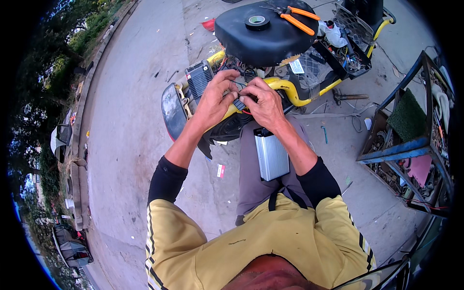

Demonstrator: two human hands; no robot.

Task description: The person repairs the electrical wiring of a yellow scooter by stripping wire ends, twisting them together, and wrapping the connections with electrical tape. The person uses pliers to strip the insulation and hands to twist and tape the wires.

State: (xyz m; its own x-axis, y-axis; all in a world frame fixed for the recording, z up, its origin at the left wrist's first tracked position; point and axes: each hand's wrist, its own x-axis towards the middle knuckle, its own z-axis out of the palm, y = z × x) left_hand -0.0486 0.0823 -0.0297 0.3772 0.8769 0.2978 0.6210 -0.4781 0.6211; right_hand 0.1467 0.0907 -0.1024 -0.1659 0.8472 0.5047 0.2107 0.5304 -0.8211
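Observation:
My left hand and my right hand meet over the rear of a yellow-framed scooter, fingertips closed around something small and dark among wires, too small to make out. A red wire shows just below my fingers. Left of them lies a grey finned electronic box in the frame, beside a dark grey rear housing. A silver ribbed metal case rests on my lap below my right hand.
The black seat bears a tape roll and orange-handled pliers. Right are an open wiring tray, a hammer, a blue wrench and a metal cart with odds and ends. A kerb runs along the left.

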